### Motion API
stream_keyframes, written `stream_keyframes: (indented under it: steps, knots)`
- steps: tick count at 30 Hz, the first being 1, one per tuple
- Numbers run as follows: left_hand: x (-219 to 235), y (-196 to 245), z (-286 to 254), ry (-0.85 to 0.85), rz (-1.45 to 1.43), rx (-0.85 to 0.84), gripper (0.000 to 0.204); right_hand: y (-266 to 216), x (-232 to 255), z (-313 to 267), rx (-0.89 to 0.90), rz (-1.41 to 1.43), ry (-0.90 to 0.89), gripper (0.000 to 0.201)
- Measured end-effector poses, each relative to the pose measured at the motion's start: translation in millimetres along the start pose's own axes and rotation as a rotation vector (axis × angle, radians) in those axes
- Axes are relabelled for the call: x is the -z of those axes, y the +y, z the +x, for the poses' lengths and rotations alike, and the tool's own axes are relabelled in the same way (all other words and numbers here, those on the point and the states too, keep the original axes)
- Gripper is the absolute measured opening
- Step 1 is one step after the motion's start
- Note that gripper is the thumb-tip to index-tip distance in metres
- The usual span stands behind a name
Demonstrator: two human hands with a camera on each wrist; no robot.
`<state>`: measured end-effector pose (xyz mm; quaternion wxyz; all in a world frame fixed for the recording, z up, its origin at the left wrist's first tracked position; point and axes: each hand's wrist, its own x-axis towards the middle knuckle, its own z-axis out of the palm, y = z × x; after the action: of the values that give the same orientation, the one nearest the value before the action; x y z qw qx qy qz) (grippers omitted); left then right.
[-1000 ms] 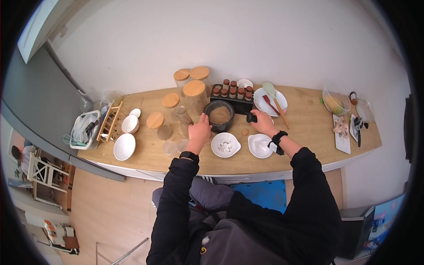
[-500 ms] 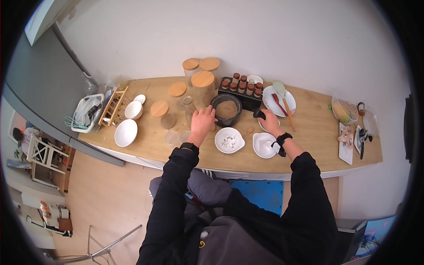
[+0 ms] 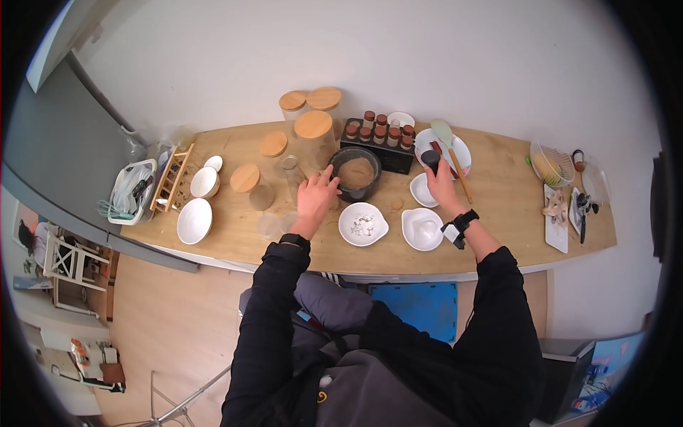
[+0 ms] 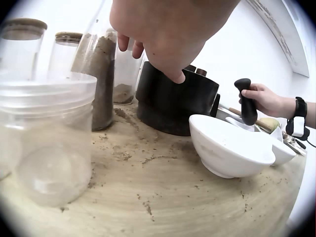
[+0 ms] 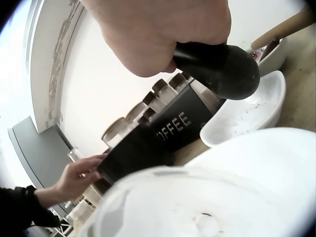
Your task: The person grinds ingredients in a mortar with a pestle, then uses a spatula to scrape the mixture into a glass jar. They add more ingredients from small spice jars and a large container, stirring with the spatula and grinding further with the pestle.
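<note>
One pestle (image 4: 249, 109) in right hand (image 3: 442, 186), one mortar (image 4: 168, 104)

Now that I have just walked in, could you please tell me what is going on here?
A person's right hand grips a black pestle, held off the counter. The left hand is at the rim of a dark mortar, which holds brown powder. A white bowl with pale bits stands beside the mortar.

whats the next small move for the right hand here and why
I'd probably bring the pestle across and lower it into the brown powder: the right hand grips it off to the side, clear of the mortar, which holds that powder, and the left hand is at the mortar's edge, seemingly placed to steady it.
</note>
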<state>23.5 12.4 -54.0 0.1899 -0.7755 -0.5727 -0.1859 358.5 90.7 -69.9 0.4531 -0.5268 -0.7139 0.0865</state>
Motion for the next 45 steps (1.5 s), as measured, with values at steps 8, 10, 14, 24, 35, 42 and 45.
stream_keyframes:
  steps: [8,10,14,24,35,42,45]
  knots:
    - [5.3,6.2,1.7,-0.001,-0.113,-0.007,0.030,-103.1,12.9,40.5,-0.177,0.842,-0.137,0.038]
    - [2.7,14.2,0.3,0.030,-0.129,0.003,0.029,-116.9,-10.7,41.9,-0.090,0.867,-0.169,0.041]
    - [5.7,26.9,-0.8,0.032,-0.138,0.041,0.031,-128.3,-55.1,35.2,-0.065,0.789,-0.307,0.045]
    - [27.9,26.8,31.0,-0.262,-0.528,0.347,0.106,-163.9,-37.6,40.8,0.239,-0.094,-0.587,0.033]
    - [8.6,20.1,55.1,-0.376,-0.546,0.365,0.132,-138.2,-73.3,59.7,0.607,-0.172,-0.478,0.012]
    - [24.4,22.5,67.6,-0.526,-0.453,0.382,0.134,-148.3,-73.6,66.6,0.493,-0.299,-0.505,0.011]
    - [19.4,19.8,61.2,-0.475,-0.463,0.385,0.135,-138.9,-85.2,56.3,0.362,-0.105,-0.402,0.010]
